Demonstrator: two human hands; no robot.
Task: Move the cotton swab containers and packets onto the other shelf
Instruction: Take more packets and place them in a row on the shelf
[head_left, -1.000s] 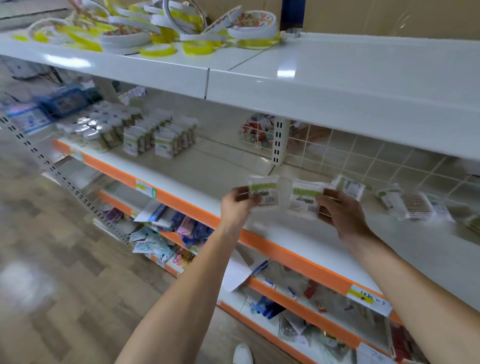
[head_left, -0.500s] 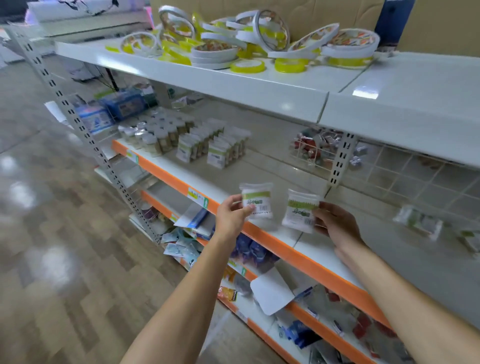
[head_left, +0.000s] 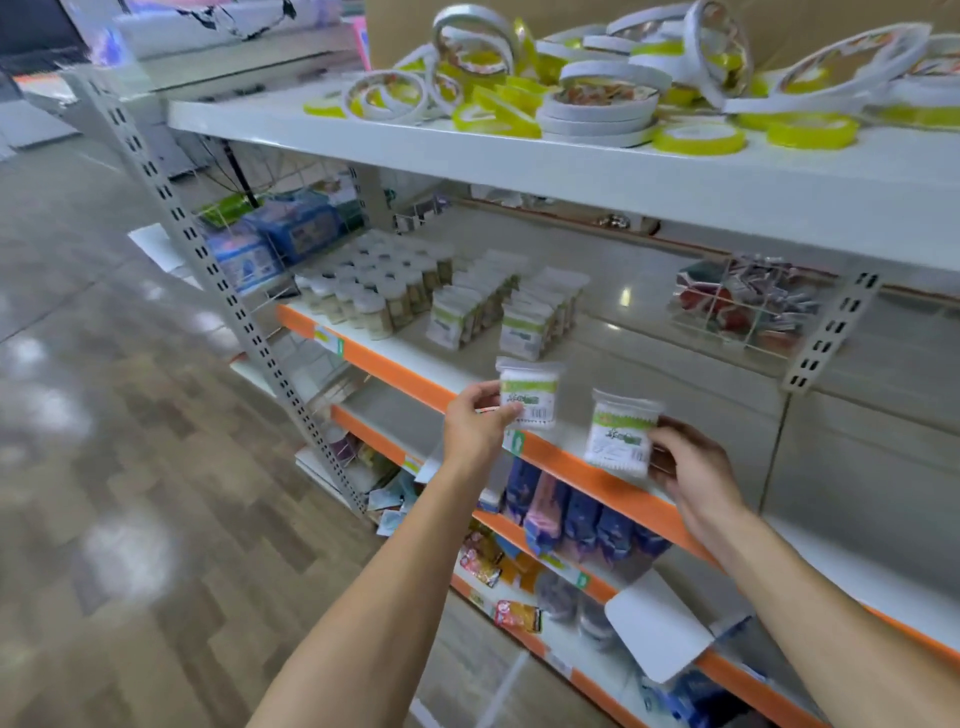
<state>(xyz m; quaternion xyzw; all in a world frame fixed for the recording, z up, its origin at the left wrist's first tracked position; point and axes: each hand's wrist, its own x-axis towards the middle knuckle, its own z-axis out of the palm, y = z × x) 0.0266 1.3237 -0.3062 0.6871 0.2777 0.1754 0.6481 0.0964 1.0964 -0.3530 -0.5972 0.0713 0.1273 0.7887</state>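
Note:
My left hand (head_left: 475, 426) pinches a cotton swab packet (head_left: 530, 392) with a green label, held upright above the orange front edge of the middle shelf (head_left: 613, 364). My right hand (head_left: 693, 470) grips a second swab packet (head_left: 621, 434) a little lower and to the right. Further back on the same shelf stand two rows of matching swab packets (head_left: 524, 322) and a cluster of round swab containers (head_left: 374, 291) with white lids.
The top shelf (head_left: 519, 161) carries piles of yellow and white tape rings (head_left: 587, 98). A wire basket (head_left: 743, 306) of red items sits at the back right by a shelf bracket (head_left: 826, 332). Lower shelves hold blue and pink packs (head_left: 571, 512). Wood-pattern floor lies left.
The view has swung left toward the stocked shelf section. Both hands have carried their packets leftward along the shelf, closer to the standing rows of packets.

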